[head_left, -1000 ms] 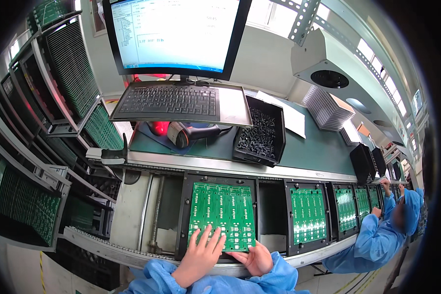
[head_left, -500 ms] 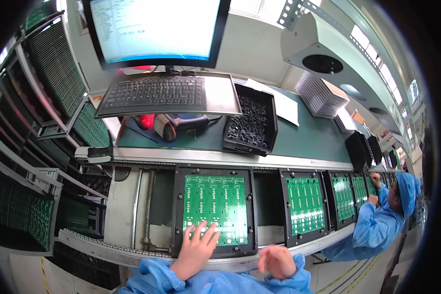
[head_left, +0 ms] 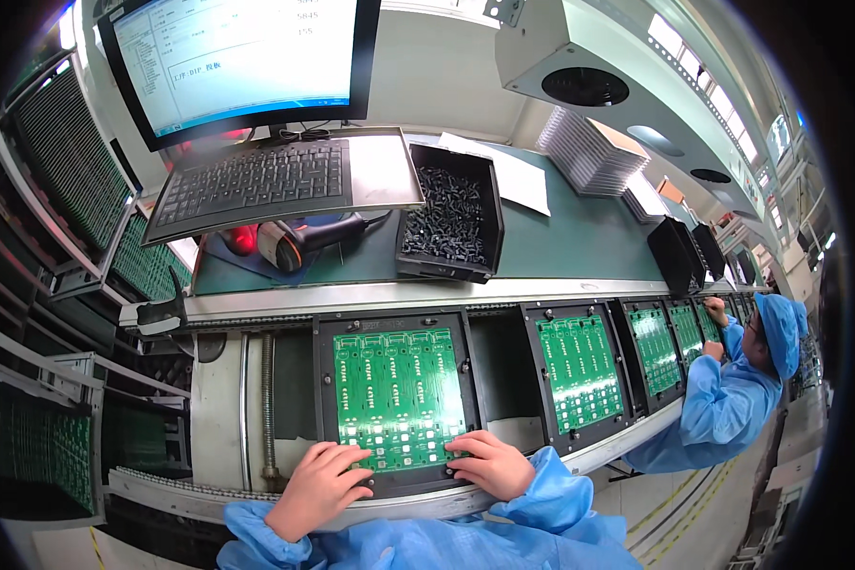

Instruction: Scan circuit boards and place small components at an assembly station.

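Note:
A green circuit board [head_left: 397,399] lies flat in a black frame [head_left: 325,380] on the conveyor rails in front of me. My left hand [head_left: 323,486] rests at the lower left corner, its fingers apart and reaching over the frame onto the board's edge. At the lower right corner, my right hand [head_left: 492,464] has its fingers slightly bent and apart, with the tips touching the board's edge and frame. Neither hand lifts anything. Rows of small pale pads and holes cover the board.
More framed boards [head_left: 579,372] line the conveyor to the right, where a co-worker [head_left: 722,399] in blue handles one. Beyond the front rail [head_left: 579,290] are a black bin [head_left: 451,214] of small dark parts, a barcode scanner [head_left: 304,237], a keyboard [head_left: 256,180] and a monitor [head_left: 247,57]. Board racks [head_left: 57,180] stand left.
My left hand has shifted from the board's surface to its lower left corner. My right hand has come from beside the frame onto the lower right corner. The view has swung somewhat right.

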Tool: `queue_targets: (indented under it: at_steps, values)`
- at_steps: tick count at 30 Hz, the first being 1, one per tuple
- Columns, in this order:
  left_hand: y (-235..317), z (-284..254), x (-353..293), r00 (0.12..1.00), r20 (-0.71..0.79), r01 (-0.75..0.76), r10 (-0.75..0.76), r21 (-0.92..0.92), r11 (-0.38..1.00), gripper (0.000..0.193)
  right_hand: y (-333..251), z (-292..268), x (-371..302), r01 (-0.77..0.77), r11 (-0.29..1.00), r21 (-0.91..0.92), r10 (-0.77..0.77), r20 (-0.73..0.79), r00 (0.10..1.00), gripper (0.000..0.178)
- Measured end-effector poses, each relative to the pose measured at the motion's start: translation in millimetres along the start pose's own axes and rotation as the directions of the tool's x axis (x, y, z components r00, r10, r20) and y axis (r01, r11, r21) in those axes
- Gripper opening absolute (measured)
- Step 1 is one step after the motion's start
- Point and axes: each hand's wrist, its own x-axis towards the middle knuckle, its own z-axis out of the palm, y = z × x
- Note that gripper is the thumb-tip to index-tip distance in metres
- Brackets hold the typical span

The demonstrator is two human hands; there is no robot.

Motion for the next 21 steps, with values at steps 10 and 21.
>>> queue_targets:
  at_steps: [10, 21]
  values:
    - [-24.7, 8.4, 17.3, 0.873, 0.134, -0.486, 0.469, 0.337, 0.806, 0.01, 26.8, -9.1, 14.0, 0.51, 0.701, -0.498, -0.531, 0.113, 0.84, 0.022]
    - [-73.0, -18.0, 110.4, 0.953, -0.302, 0.023, 0.018, 0.129, 0.991, 0.012, 64.1, -51.6, 118.1, -0.018, 0.999, -0.042, 0.002, -0.352, 0.936, 0.018]
